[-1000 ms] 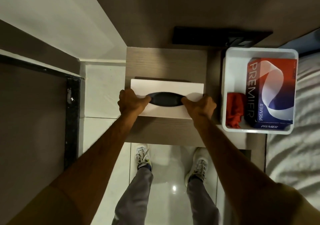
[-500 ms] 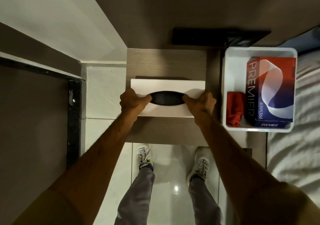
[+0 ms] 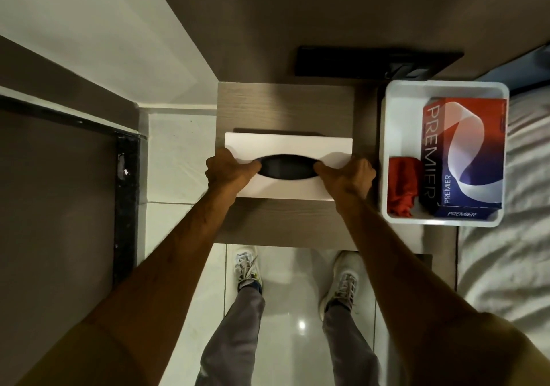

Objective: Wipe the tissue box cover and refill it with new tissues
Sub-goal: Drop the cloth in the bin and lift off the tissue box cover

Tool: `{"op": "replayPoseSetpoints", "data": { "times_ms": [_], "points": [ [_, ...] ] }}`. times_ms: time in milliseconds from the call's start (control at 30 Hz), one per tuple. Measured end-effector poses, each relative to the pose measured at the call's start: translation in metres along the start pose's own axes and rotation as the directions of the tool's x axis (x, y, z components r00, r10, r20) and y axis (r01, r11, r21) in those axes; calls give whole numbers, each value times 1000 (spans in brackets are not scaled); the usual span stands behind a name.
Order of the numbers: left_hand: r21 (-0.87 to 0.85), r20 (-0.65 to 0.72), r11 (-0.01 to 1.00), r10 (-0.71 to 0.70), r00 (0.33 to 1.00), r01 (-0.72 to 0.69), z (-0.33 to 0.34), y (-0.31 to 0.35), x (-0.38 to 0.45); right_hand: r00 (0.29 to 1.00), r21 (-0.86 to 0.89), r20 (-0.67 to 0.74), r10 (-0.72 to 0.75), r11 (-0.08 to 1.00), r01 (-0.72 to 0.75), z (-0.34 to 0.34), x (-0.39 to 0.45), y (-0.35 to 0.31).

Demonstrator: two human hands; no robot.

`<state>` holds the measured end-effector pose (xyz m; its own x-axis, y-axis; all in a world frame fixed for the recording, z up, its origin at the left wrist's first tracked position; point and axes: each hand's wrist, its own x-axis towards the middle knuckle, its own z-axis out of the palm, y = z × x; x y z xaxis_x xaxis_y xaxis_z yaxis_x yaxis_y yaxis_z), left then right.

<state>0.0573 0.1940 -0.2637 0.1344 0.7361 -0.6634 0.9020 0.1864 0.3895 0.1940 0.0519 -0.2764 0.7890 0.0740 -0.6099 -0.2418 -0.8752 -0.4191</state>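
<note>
A white tissue box cover with a dark oval slot lies flat on the small wooden bedside table. My left hand grips its left end, thumb at the slot's edge. My right hand grips its right end the same way. A red-and-blue PREMIER tissue box stands in the white bin to the right, with a red cloth beside it in the same bin.
A dark wall panel sits behind the table. A bed with white sheets lies at the right. White floor tiles and my shoes are below the table's front edge. A dark door frame runs along the left.
Both hands stay on the cover's ends. The cover has barely shifted; the view has only drifted slightly.
</note>
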Motion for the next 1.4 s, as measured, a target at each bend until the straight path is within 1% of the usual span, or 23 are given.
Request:
{"op": "replayPoseSetpoints", "data": {
  "times_ms": [200, 300, 433, 533, 567, 633, 700, 767, 833, 933, 1167, 1400],
  "points": [
    [-28, 1, 1000, 6, 1000, -6, -1, -1, 1, 998, 48, 53, 34, 998, -37, -2, 3, -1],
    [-23, 15, 1000, 7, 1000, -7, -1, -2, 2, 998, 55, 66, 21, 998, -25, -2, 2, 1],
    [-37, 42, 999, 23, 999, -22, -5, 1, 4, 997, 43, 59, -40, 998, 38, -9, -2, 1],
    [-39, 16, 996, 81, 997, -81, -3, -1, -1, 993, 18, 22, -118, 993, 118, -23, -10, 6],
    [-34, 7, 996, 86, 996, -86, -2, -8, -5, 992, 12, 28, -124, 992, 124, -28, -16, 10],
    [-3, 4, 999, 43, 999, -43, 0, -32, -18, 989, -22, 65, -131, 991, 132, -32, -33, 28],
    [40, 14, 999, 6, 1000, -7, 0, -60, -40, 987, -62, 118, -111, 991, 119, -31, -52, 54],
    [66, 28, 998, -6, 1000, 4, -2, -84, -63, 984, -60, 162, -69, 995, 79, -26, -69, 78],
    [66, 56, 998, -18, 998, 14, -3, -96, -75, 982, -49, 186, -40, 998, 49, -21, -79, 93],
    [76, 80, 997, -18, 997, 12, -2, -102, -72, 979, -71, 201, -42, 996, 57, -13, -80, 100],
    [86, 31, 996, 11, 999, -14, 6, -103, -54, 977, -27, 206, -53, 998, 60, 9, -62, 104],
    [79, -25, 997, 15, 1000, -13, 11, -99, -48, 969, -19, 218, -114, 992, 121, 11, -53, 98]
  ]
}}
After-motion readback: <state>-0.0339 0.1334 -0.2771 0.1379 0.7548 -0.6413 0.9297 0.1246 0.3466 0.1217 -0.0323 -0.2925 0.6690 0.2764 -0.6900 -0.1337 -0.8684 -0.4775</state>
